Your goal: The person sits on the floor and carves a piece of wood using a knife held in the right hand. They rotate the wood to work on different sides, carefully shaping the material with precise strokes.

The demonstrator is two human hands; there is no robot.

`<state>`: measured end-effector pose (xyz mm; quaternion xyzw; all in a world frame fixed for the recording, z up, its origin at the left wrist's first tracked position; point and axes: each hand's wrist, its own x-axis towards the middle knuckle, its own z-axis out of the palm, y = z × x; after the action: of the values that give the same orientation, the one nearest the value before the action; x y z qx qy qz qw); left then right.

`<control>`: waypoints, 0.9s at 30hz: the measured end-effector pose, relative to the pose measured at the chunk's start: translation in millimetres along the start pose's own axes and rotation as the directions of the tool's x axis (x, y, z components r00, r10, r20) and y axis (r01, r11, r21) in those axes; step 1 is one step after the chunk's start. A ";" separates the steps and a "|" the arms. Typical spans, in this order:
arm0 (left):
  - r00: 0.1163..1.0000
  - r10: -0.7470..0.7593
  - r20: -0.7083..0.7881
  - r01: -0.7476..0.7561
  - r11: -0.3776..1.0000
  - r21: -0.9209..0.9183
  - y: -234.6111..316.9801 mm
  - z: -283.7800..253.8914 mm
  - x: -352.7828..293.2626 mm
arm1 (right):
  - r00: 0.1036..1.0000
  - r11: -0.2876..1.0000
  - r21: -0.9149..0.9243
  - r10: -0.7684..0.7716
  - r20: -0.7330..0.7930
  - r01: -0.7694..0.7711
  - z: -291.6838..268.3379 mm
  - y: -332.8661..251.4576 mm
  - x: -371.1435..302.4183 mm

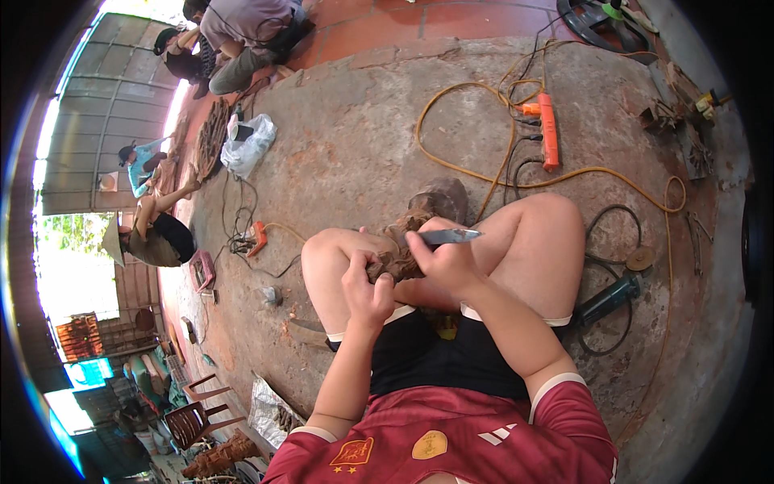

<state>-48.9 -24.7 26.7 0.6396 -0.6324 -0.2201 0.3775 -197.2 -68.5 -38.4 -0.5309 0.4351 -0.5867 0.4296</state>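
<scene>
Between my bent legs is a brown carved piece of wood (395,256), with a rough, knotted surface. My left hand (369,292) is closed around its near left end. A knife-like tool with a pointed grey blade (453,236) sticks out of my right fist, its tip toward the right. That right hand (445,262) is close against the right side of the wood, and its fingers hide the tool's handle. Just beyond the carving stands a round wooden block (442,198) on the floor.
An orange power strip (548,133) with a looping yellow cord lies ahead on the right. A dark green power tool (605,300) rests beside my right knee. Another orange socket (256,239) and a plastic bag (248,145) lie to the left. Several people sit at the far left.
</scene>
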 end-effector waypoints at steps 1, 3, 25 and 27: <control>1.000 -0.008 -0.011 0.008 1.000 -0.012 -0.5 0.1 -0.8 | 0.997 0.996 0.045 0.081 -0.010 -0.081 -5.3 -0.2 2.0; 1.000 -0.008 -0.003 0.008 1.000 -0.005 -1.4 -2.5 -0.7 | 0.981 0.975 0.110 0.189 0.035 -0.191 -9.8 -4.0 3.9; 1.000 0.008 -0.030 -0.008 1.000 0.006 -10.0 -10.0 -5.6 | 0.969 0.981 0.048 0.178 0.169 -0.189 -19.8 -4.3 14.2; 0.999 -0.049 -0.014 0.049 0.999 -0.019 -3.6 -10.3 -6.6 | 0.946 0.986 -0.052 0.168 0.277 -0.160 -25.8 -8.4 15.2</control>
<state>-39.4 -16.4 29.0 0.6528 -0.6117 -0.2306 0.3826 -224.2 -79.6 -28.0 -0.5766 0.4210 -0.4615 0.5266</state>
